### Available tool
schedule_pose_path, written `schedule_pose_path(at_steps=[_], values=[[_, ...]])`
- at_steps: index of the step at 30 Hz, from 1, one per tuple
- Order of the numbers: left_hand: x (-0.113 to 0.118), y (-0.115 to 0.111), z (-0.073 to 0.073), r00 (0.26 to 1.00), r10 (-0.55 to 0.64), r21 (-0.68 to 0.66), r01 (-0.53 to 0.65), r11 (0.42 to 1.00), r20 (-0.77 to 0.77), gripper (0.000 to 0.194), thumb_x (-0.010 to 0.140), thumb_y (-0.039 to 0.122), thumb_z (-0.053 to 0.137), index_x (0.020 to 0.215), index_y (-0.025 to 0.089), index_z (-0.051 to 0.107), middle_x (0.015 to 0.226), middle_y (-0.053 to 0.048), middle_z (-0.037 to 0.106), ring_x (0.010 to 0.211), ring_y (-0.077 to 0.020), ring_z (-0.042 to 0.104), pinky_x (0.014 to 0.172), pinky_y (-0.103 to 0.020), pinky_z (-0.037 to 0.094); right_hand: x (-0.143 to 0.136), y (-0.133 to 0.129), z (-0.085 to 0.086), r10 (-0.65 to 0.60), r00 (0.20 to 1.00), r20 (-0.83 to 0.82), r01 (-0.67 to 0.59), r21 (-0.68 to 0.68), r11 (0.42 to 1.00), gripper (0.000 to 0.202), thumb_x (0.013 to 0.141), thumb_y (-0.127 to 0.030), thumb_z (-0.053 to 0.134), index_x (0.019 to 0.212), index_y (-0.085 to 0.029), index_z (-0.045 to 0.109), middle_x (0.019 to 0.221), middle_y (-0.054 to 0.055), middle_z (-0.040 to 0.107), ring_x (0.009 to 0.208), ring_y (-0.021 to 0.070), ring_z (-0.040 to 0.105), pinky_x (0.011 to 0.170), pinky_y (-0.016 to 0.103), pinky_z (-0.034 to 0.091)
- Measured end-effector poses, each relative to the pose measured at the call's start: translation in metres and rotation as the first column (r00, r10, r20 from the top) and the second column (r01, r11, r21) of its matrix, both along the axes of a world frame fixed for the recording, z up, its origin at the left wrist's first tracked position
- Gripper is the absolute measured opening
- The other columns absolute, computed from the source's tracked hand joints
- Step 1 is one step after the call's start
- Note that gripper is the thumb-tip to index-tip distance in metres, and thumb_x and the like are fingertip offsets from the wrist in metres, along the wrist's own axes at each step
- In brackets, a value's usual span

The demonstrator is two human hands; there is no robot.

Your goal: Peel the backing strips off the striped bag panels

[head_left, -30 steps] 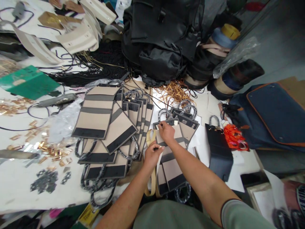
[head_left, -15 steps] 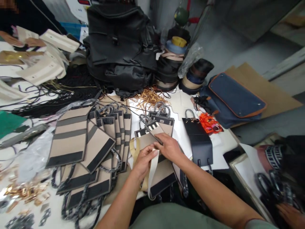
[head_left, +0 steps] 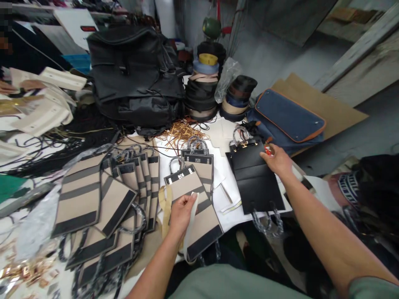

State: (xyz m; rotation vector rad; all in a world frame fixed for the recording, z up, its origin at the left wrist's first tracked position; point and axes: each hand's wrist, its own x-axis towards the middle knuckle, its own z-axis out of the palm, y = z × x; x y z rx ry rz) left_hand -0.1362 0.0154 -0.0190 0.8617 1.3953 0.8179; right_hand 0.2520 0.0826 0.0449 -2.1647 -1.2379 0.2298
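Observation:
My left hand (head_left: 182, 214) is closed, pinching the end of a cream tape (head_left: 190, 232) between thumb and fingers. Beneath it lies a flat beige bag panel (head_left: 204, 224) with dark bands, black ends and wrapped handles. A loop of the yellowish tape (head_left: 166, 205) hangs at its left. Over on the right, my right hand (head_left: 279, 162) grips the upper right edge of a black bag panel (head_left: 255, 174). Plastic-wrapped handles (head_left: 268, 224) stick out from that panel's near end. A bit of orange-red material shows by the right fingertips.
Overlapping beige bag panels (head_left: 82, 193) cover the left side. Gold metal pieces (head_left: 29, 265) lie at the near left. A black backpack (head_left: 134, 79), tape rolls (head_left: 202, 89) and a blue bag (head_left: 289, 116) stand behind. A co-worker's hand (head_left: 8, 88) is at far left.
My right hand has left the left hand and moved right to the black panel, which now covers the black piece there and most of the orange-red material. My left hand still holds the tape.

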Motion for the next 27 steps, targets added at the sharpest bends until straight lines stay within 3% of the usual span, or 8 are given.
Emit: schedule_pose_path(at_steps=[3, 5, 7, 9, 13, 16, 21, 27], values=[[0.011, 0.0, 0.001, 0.997, 0.07, 0.009, -0.07, 0.998, -0.018, 0.05, 0.071, 0.062, 0.07, 0.054, 0.02, 0.05, 0.045, 0.005, 0.05, 0.042, -0.0097, 0.041, 0.046, -0.023, 0.033, -0.071, -0.015, -0.019, 0.286, 0.906, -0.312, -0.289, 0.037, 0.956, 0.056, 0.077, -0.049, 0.067, 0.122, -0.016, 0.063, 0.11, 0.014, 0.068, 0.092, 0.0226, 0.065, 0.085, 0.039, 0.052], [0.017, 0.001, -0.001, 0.994, 0.106, 0.006, -0.106, 0.994, 0.002, 0.05, 0.073, 0.061, 0.069, 0.054, 0.02, 0.049, 0.046, 0.005, 0.05, 0.043, -0.0095, 0.041, 0.047, -0.023, 0.033, -0.136, -0.03, -0.034, 0.434, 0.618, -0.656, -0.561, 0.019, 0.828, 0.055, 0.074, -0.047, 0.072, 0.118, -0.016, 0.065, 0.103, 0.011, 0.07, 0.082, 0.0187, 0.065, 0.077, 0.034, 0.054], [0.021, 0.0, -0.004, 0.99, 0.136, 0.012, -0.136, 0.991, 0.029, 0.049, 0.074, 0.06, 0.069, 0.055, 0.019, 0.049, 0.048, 0.005, 0.051, 0.046, -0.0093, 0.043, 0.048, -0.022, 0.034, -0.191, -0.04, -0.046, 0.411, 0.405, -0.817, -0.649, 0.06, 0.759, 0.051, 0.07, -0.044, 0.076, 0.113, -0.017, 0.067, 0.095, 0.006, 0.07, 0.075, 0.0157, 0.064, 0.073, 0.031, 0.054], [0.02, -0.002, -0.005, 0.986, 0.155, 0.025, -0.157, 0.987, 0.063, 0.047, 0.077, 0.059, 0.067, 0.058, 0.018, 0.054, 0.052, 0.003, 0.055, 0.049, -0.0098, 0.048, 0.051, -0.022, 0.038, -0.223, -0.045, -0.053, 0.363, 0.308, -0.879, -0.648, 0.086, 0.757, 0.041, 0.07, -0.042, 0.076, 0.102, -0.017, 0.07, 0.082, 0.003, 0.069, 0.069, 0.0138, 0.062, 0.07, 0.029, 0.053], [0.011, -0.006, -0.003, 0.965, 0.136, 0.061, -0.153, 0.986, 0.222, 0.037, 0.074, 0.048, 0.074, 0.094, 0.017, 0.068, 0.086, -0.005, 0.073, 0.075, -0.0167, 0.066, 0.07, -0.027, 0.051, -0.235, -0.041, -0.06, 0.295, 0.311, -0.904, -0.6, 0.053, 0.798, 0.03, 0.07, -0.04, 0.075, 0.089, -0.016, 0.069, 0.072, 0.0, 0.066, 0.062, 0.0126, 0.059, 0.064, 0.028, 0.052], [0.003, -0.009, -0.005, 0.961, 0.088, 0.079, -0.113, 0.99, 0.262, 0.044, 0.069, 0.039, 0.079, 0.106, 0.017, 0.069, 0.1, -0.008, 0.074, 0.087, -0.0207, 0.068, 0.08, -0.031, 0.052, -0.228, -0.038, -0.062, 0.314, 0.345, -0.884, -0.646, 0.019, 0.763, 0.027, 0.073, -0.037, 0.072, 0.091, -0.017, 0.067, 0.073, 0.001, 0.066, 0.063, 0.0143, 0.061, 0.064, 0.029, 0.052], [-0.01, -0.009, -0.019, 0.999, 0.03, 0.138, -0.026, 0.99, -0.027, 0.024, 0.072, 0.04, 0.073, 0.079, 0.017, 0.069, 0.07, -0.002, 0.069, 0.061, -0.0159, 0.06, 0.058, -0.025, 0.044, -0.229, -0.035, -0.049, 0.659, 0.52, -0.543, -0.805, -0.053, 0.591, 0.018, 0.079, -0.025, 0.065, 0.097, -0.021, 0.069, 0.086, 0.002, 0.069, 0.077, 0.0159, 0.064, 0.07, 0.027, 0.048], [-0.026, -0.008, -0.02, 0.939, -0.03, 0.29, 0.136, 0.947, -0.342, 0.023, 0.082, 0.036, 0.063, 0.068, 0.019, 0.061, 0.061, 0.002, 0.058, 0.056, -0.013, 0.051, 0.054, -0.024, 0.035, -0.25, -0.021, -0.024, 0.925, 0.374, -0.066, -0.895, -0.288, 0.341, 0.01, 0.084, -0.025, 0.062, 0.086, -0.022, 0.071, 0.085, 0.003, 0.069, 0.079, 0.0166, 0.062, 0.074, 0.029, 0.04]])
